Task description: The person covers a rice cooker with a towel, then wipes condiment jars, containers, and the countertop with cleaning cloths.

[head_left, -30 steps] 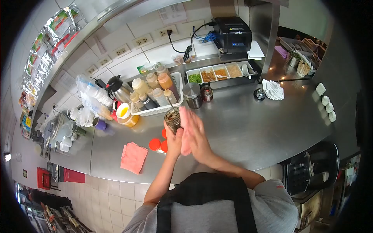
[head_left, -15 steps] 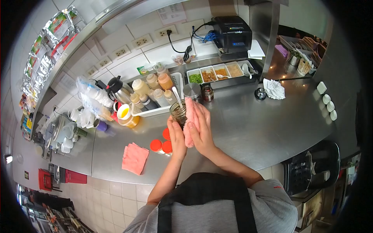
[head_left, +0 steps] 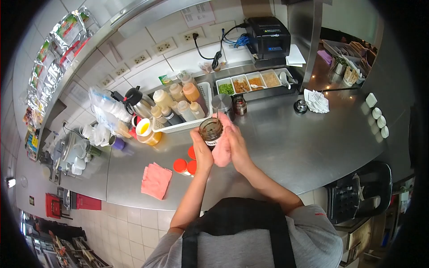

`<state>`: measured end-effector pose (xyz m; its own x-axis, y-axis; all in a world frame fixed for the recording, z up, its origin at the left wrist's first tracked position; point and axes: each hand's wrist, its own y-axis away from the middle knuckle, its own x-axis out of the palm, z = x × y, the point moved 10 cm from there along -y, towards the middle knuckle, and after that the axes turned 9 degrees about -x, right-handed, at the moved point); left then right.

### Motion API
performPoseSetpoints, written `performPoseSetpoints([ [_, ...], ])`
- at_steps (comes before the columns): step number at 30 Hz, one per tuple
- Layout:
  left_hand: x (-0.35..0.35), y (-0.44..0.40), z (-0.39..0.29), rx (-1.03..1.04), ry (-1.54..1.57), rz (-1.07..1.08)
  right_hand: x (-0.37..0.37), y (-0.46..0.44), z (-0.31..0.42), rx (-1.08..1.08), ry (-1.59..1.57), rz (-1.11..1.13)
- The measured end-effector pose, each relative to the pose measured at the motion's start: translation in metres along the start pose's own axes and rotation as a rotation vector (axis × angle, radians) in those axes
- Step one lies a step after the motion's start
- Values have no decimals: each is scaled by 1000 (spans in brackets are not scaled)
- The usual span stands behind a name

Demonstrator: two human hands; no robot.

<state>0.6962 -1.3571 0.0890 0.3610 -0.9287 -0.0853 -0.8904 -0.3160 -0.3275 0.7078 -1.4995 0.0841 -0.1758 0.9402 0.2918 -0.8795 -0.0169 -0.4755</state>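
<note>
- At the centre of the frame, we are seeing the left hand (head_left: 203, 153) curling partly closed around the side of an open glass jar (head_left: 211, 129), whose mouth is facing us.
- Just right of it, we are observing the right hand (head_left: 237, 150), half closed, holding a pink cloth (head_left: 220, 154) against the jar.
- Left of the left wrist, three red-lidded containers (head_left: 180, 165) are standing close together.
- Toward the lower left, a folded cloth (head_left: 156, 181) is lying on the steel counter (head_left: 286, 152).
- Above the hands, we are finding a white basket (head_left: 183, 125) holding squeeze bottles (head_left: 191, 92); a metal canister (head_left: 222, 103) is standing to its right.
- In the upper right, a black printer (head_left: 271, 41) is sitting above several food trays (head_left: 255, 82).
</note>
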Motion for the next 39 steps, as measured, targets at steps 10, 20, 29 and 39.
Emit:
performPoseSetpoints([
  [10,15,21,-34,28,30,126,-6,22,5,-125,88,-248],
  [20,20,23,-6,-116,257,221,2,-8,-45,279,-685,-13],
  [29,12,24,9,-183,175,97,-9,-6,15,-221,147,-94],
  [39,19,21,-27,-7,127,175,-3,-2,25,-188,-27,-67],
])
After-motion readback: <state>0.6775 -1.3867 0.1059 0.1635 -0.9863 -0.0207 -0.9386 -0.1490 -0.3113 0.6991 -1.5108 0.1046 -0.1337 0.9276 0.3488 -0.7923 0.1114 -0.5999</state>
